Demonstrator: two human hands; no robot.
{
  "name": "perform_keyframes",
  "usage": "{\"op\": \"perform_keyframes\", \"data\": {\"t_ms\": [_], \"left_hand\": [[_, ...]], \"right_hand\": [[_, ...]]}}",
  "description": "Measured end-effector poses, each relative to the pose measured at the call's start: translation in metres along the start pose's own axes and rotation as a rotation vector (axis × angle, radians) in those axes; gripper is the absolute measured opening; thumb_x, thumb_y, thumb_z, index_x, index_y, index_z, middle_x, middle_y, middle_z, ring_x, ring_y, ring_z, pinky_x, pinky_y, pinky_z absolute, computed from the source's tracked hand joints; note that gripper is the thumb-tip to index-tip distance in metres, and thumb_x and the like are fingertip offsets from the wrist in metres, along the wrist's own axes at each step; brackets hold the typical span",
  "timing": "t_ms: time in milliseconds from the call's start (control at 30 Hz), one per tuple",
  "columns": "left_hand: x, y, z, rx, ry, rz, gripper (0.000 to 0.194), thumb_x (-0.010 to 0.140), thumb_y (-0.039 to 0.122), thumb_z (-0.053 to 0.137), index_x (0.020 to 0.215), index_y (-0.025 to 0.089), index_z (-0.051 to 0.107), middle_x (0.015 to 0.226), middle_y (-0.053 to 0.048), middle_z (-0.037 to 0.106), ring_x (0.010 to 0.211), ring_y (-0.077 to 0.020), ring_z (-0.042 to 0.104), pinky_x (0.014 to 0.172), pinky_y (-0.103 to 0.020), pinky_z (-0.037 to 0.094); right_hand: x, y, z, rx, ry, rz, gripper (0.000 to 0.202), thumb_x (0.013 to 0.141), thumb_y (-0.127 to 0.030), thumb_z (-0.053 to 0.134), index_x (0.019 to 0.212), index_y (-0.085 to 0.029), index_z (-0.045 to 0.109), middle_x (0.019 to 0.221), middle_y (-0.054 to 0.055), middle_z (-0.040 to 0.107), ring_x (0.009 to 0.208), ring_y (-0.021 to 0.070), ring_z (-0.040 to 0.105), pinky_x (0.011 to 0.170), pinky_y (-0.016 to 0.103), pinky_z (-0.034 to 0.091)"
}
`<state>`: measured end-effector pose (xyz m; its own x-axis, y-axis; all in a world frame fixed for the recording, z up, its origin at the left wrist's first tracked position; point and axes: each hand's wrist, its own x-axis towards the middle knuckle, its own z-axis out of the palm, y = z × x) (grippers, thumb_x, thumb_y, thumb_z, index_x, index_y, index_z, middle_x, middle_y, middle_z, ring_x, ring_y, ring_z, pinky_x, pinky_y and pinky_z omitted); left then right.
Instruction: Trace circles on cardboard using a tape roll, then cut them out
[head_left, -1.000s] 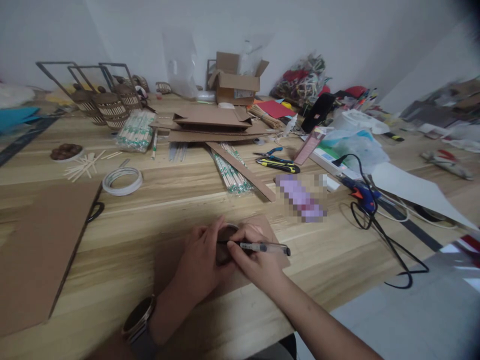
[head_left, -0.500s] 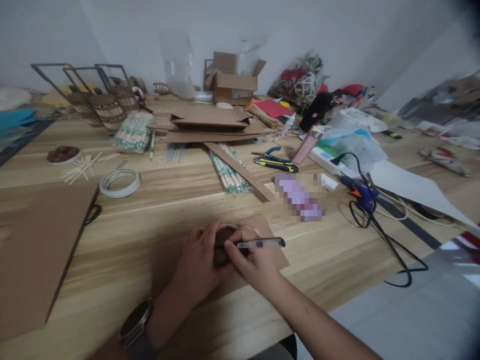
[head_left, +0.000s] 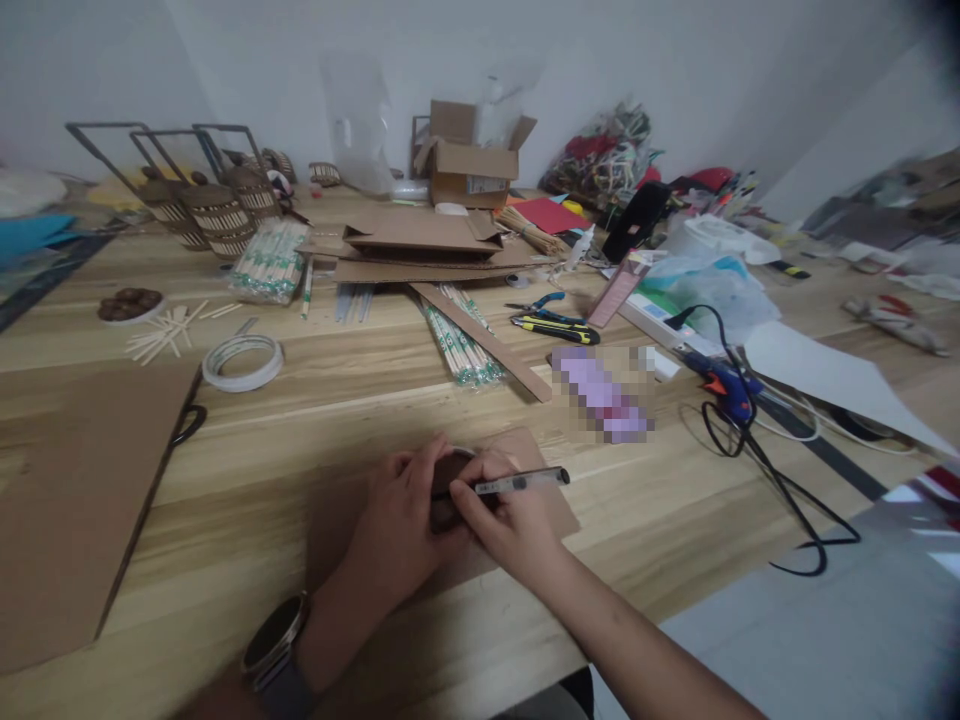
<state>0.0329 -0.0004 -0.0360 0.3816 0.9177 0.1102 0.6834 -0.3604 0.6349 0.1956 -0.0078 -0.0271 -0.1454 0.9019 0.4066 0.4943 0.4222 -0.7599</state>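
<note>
The right grip (head_left: 514,515) holds a pen (head_left: 519,483) over cardboard (head_left: 336,520), close beside the left grip (head_left: 405,505).

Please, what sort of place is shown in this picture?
Probably a craft workspace: the wooden table holds a blue glue gun, a yellow-and-black cutter and a plastic-wrapped bundle of sticks.
</note>
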Motion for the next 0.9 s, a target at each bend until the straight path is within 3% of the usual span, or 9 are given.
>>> {"op": "perform_keyframes", "data": {"t_ms": [267, 533, 767, 900], "left_hand": [[-0.0001, -0.0031, 0.0015, 0.015, -0.001, 0.023, 0.081, 0.073, 0.025, 0.073, 0.146, 0.024, 0.041, 0.135, -0.012, 0.068, 0.112, -0.0374, 0.058, 0.097, -0.058, 0.047], [-0.0019, -0.0030, 0.0043, 0.045, 0.034, 0.042, 0.079, 0.075, 0.024, 0.072, 0.147, 0.019, 0.040, 0.135, -0.013, 0.067, 0.110, -0.0357, 0.057, 0.097, -0.057, 0.049], [-0.0018, -0.0008, 0.0013, 0.038, 0.006, 0.027, 0.080, 0.074, 0.026, 0.075, 0.146, 0.020, 0.041, 0.135, -0.013, 0.067, 0.112, -0.0366, 0.058, 0.098, -0.057, 0.049], [-0.0020, -0.0005, 0.0018, 0.061, 0.020, 0.035, 0.077, 0.075, 0.024, 0.073, 0.145, 0.017, 0.042, 0.135, -0.014, 0.067, 0.112, -0.0343, 0.058, 0.098, -0.054, 0.049]], "right_hand": [[-0.0001, -0.0003, -0.0056, 0.009, 0.044, 0.093, 0.019, 0.090, -0.022, 0.054, 0.071, -0.024, 0.055, 0.066, 0.000, 0.061, 0.066, 0.0199, 0.059, 0.064, 0.031, 0.043], [0.0024, -0.0003, -0.0015, -0.002, -0.012, -0.018, 0.020, 0.091, -0.020, 0.051, 0.071, -0.023, 0.052, 0.070, 0.000, 0.063, 0.069, 0.0188, 0.060, 0.066, 0.030, 0.042], [0.0039, 0.0037, -0.0102, 0.044, 0.040, 0.167, 0.023, 0.093, -0.028, 0.050, 0.071, -0.023, 0.053, 0.061, -0.001, 0.056, 0.058, 0.0164, 0.055, 0.055, 0.027, 0.041], [0.0051, 0.0011, -0.0053, 0.046, -0.005, 0.123, 0.020, 0.090, -0.026, 0.053, 0.071, -0.022, 0.055, 0.065, 0.000, 0.060, 0.063, 0.0169, 0.058, 0.059, 0.027, 0.042]]}}
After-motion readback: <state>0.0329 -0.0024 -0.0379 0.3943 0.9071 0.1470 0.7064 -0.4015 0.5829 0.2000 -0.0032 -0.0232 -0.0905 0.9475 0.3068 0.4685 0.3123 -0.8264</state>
